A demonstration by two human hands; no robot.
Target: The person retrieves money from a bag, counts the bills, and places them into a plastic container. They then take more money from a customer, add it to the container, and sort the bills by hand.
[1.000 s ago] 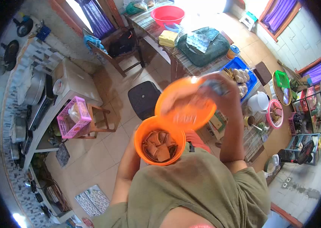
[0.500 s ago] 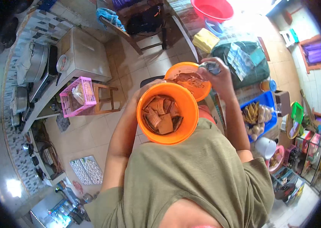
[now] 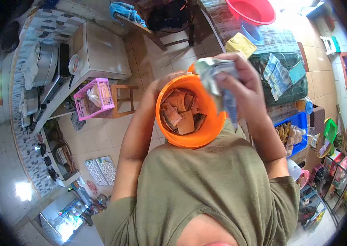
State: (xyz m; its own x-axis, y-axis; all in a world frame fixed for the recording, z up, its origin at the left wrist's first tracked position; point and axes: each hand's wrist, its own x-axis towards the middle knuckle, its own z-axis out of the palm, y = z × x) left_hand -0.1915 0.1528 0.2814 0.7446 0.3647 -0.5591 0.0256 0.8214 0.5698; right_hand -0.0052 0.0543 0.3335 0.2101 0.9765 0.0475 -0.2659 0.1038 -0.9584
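Observation:
An orange bucket (image 3: 218, 127) stands close against my chest, its mouth facing up. Brownish, folded banknotes (image 3: 181, 112) lie loosely inside. My left hand (image 3: 173, 78) grips the bucket at its far left rim, with the fingers partly hidden behind it. Over the right side of the rim, my right hand (image 3: 245, 80) is closed on a bunch of greyish and blue banknotes (image 3: 210, 74), somewhat blurred. Behind these notes, only an edge of a second orange container (image 3: 191, 69) shows. More blue banknotes (image 3: 277, 78) rest on a dark green mesh cover (image 3: 263, 61) to the right.
On the table (image 3: 218, 22) are a pink basin (image 3: 259, 12), a small blue bowl (image 3: 251, 33) and a yellow cloth-like item (image 3: 240, 44). A blue tray (image 3: 300, 143) of food sits at right. At left are a pink crate (image 3: 93, 98), a wooden stool (image 3: 124, 100) and a counter.
My right hand has brought the banknotes from the second orange container up to the bucket's rim. That container is now mostly covered. The view has shifted slightly; my left hand keeps its hold.

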